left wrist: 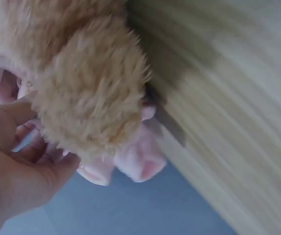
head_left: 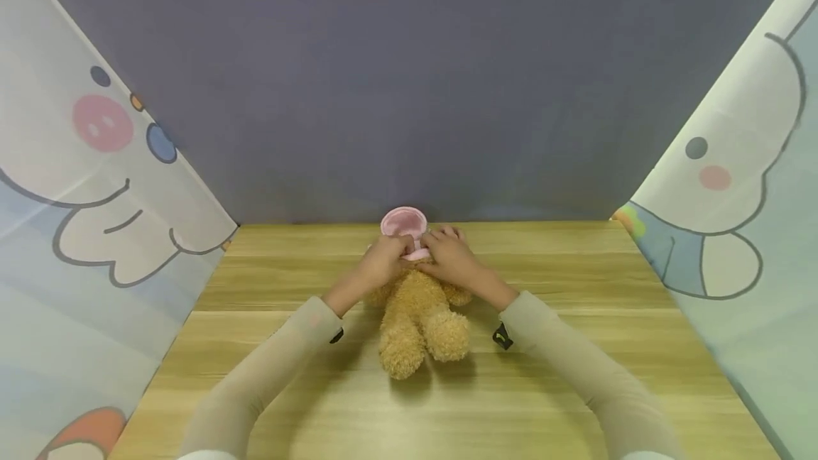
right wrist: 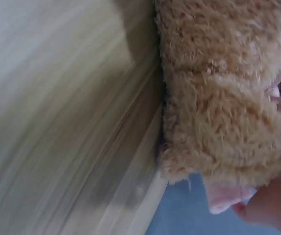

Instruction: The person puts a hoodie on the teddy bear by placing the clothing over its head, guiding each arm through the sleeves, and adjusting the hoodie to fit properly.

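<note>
A tan plush toy [head_left: 418,304] lies on the table with its legs toward me. Over its head end is a pink cloth piece [head_left: 404,221] with a rounded upper part, perhaps a hood or hat. My left hand [head_left: 385,261] and right hand [head_left: 452,259] meet at its lower edge and pinch the pink cloth, one from each side. The toy's head is mostly hidden by hands and cloth. In the left wrist view, my left hand [left wrist: 27,176] is beside shaggy fur and pink cloth [left wrist: 141,159]. My right hand [right wrist: 272,200] shows partly in the right wrist view.
The wood-grain table [head_left: 281,268] ends at a dark grey backdrop [head_left: 409,84] just behind the toy. Cartoon-printed cloth panels stand along the left side [head_left: 38,119] and the right side [head_left: 735,183]. Small dark devices [head_left: 502,336] sit at the cuffs under the wrists.
</note>
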A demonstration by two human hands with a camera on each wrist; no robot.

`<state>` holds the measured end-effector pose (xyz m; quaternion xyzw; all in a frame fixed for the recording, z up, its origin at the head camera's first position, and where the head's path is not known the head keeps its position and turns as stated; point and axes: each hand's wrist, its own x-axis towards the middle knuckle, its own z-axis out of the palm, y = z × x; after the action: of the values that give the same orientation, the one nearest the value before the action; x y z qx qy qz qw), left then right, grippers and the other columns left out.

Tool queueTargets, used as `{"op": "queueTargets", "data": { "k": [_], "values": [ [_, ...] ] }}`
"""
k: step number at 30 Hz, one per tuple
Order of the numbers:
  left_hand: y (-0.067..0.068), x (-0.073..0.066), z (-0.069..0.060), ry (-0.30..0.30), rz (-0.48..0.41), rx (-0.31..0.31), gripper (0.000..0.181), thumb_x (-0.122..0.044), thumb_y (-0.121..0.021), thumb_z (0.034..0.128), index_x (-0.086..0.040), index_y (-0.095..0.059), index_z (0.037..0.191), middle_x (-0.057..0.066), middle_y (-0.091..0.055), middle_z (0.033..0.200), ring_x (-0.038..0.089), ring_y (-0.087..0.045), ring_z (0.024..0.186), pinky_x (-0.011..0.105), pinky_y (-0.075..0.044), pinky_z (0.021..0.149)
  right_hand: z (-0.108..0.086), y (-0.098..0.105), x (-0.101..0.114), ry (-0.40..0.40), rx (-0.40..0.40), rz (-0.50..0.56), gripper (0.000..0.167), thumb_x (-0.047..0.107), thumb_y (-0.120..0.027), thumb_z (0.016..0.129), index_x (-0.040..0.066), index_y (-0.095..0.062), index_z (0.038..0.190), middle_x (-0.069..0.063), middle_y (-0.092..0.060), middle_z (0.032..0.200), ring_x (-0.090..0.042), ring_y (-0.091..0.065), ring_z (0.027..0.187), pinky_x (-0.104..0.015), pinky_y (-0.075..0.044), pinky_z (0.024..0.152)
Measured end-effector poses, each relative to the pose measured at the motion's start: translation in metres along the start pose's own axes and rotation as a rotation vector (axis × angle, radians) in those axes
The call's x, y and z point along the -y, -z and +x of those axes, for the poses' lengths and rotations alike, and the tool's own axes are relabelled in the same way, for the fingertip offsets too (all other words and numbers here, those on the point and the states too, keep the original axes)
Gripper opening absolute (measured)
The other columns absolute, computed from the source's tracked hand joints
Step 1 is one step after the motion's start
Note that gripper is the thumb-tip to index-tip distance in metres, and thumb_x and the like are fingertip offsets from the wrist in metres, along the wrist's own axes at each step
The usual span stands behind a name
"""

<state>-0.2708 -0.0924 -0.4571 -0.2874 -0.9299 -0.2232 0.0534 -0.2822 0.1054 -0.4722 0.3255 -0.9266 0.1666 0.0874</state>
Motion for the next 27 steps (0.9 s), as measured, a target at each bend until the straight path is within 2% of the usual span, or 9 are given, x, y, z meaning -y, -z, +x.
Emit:
{"op": "queueTargets", "data": {
  "k": [4, 8, 11, 14, 18, 20, 22, 24, 27],
  "values": [
    [-0.005, -0.006, -0.013, -0.110, 0.008, -0.043, 0.021, -0.010, -0.082, 0.0852, -0.013, -0.062, 0.079, -0.003, -0.059, 0.074, 0.012, -0.053, 0.069, 0.029, -0.048, 0.064, 0.004, -0.010, 0.011, -0.019, -0.049, -0.071, 0.021, 0.026, -0.076, 0.088, 0.019, -0.058, 0.079, 0.003, -0.068, 0.080, -0.025, -0.061, 0.092, -0.056, -0.039, 0.094],
    [-0.007, -0.010, -0.018, -0.146, 0.043, -0.049, 0.021, -0.004, -0.076, 0.0892, -0.009, -0.058, 0.081, 0.000, -0.053, 0.075, 0.015, -0.049, 0.070, 0.029, -0.044, 0.062, 0.007, -0.014, 0.009, 0.023, -0.078, -0.059, 0.016, 0.021, -0.073, 0.089, 0.016, -0.060, 0.082, -0.001, -0.071, 0.085, -0.026, -0.061, 0.099, -0.057, -0.039, 0.097],
    [-0.009, -0.007, -0.020, -0.074, 0.038, -0.033, 0.019, -0.005, -0.076, 0.0893, -0.007, -0.058, 0.085, 0.001, -0.052, 0.077, 0.015, -0.049, 0.071, 0.027, -0.043, 0.060, 0.005, -0.011, -0.002, 0.044, -0.065, 0.030, 0.022, 0.026, -0.077, 0.088, 0.014, -0.061, 0.098, -0.004, -0.069, 0.103, -0.030, -0.056, 0.111, -0.058, -0.037, 0.102],
    [-0.008, -0.002, -0.021, 0.013, -0.006, -0.005, 0.019, -0.006, -0.077, 0.0886, -0.007, -0.058, 0.088, 0.001, -0.053, 0.078, 0.014, -0.050, 0.070, 0.026, -0.045, 0.059, 0.000, -0.004, -0.014, -0.016, -0.113, 0.091, 0.039, 0.023, -0.083, 0.084, 0.009, -0.058, 0.110, -0.011, -0.060, 0.113, -0.034, -0.049, 0.113, -0.056, -0.038, 0.100],
    [-0.004, 0.004, -0.022, 0.078, -0.068, 0.006, 0.021, -0.008, -0.078, 0.0863, -0.008, -0.058, 0.089, 0.000, -0.055, 0.074, 0.014, -0.051, 0.066, 0.026, -0.046, 0.057, -0.005, 0.000, -0.026, -0.093, -0.179, 0.091, 0.034, 0.021, -0.083, 0.085, 0.004, -0.058, 0.098, -0.011, -0.058, 0.097, -0.030, -0.053, 0.092, -0.046, -0.045, 0.085],
    [-0.002, 0.007, -0.022, 0.093, -0.078, 0.012, 0.021, -0.011, -0.078, 0.0854, -0.008, -0.057, 0.089, -0.001, -0.056, 0.071, 0.014, -0.052, 0.064, 0.027, -0.046, 0.057, -0.006, -0.003, -0.028, -0.049, -0.165, 0.095, 0.027, 0.020, -0.080, 0.088, 0.004, -0.060, 0.096, -0.010, -0.063, 0.094, -0.028, -0.058, 0.089, -0.044, -0.049, 0.084],
    [0.000, 0.009, -0.022, 0.109, -0.087, 0.029, 0.021, -0.013, -0.077, 0.0849, -0.009, -0.057, 0.090, -0.002, -0.055, 0.070, 0.014, -0.052, 0.063, 0.027, -0.045, 0.056, -0.004, -0.007, -0.029, 0.034, -0.141, 0.126, 0.019, 0.016, -0.076, 0.090, 0.004, -0.065, 0.101, -0.012, -0.069, 0.102, -0.028, -0.065, 0.095, -0.046, -0.051, 0.091],
    [0.001, 0.011, -0.021, 0.127, -0.096, 0.045, 0.021, -0.013, -0.076, 0.0847, -0.009, -0.056, 0.090, -0.001, -0.056, 0.071, 0.014, -0.052, 0.064, 0.027, -0.044, 0.057, 0.000, -0.011, -0.030, 0.101, -0.131, 0.167, 0.025, 0.010, -0.073, 0.092, 0.001, -0.066, 0.114, -0.017, -0.068, 0.119, -0.033, -0.064, 0.111, -0.051, -0.047, 0.103],
    [0.002, 0.014, -0.019, 0.170, -0.125, 0.067, 0.020, -0.010, -0.075, 0.0842, -0.009, -0.055, 0.089, 0.000, -0.056, 0.073, 0.014, -0.052, 0.066, 0.027, -0.044, 0.058, 0.006, -0.014, -0.033, 0.153, -0.131, 0.209, 0.033, 0.007, -0.070, 0.094, -0.001, -0.065, 0.126, -0.021, -0.065, 0.127, -0.037, -0.061, 0.116, -0.054, -0.046, 0.104]
  ]
}}
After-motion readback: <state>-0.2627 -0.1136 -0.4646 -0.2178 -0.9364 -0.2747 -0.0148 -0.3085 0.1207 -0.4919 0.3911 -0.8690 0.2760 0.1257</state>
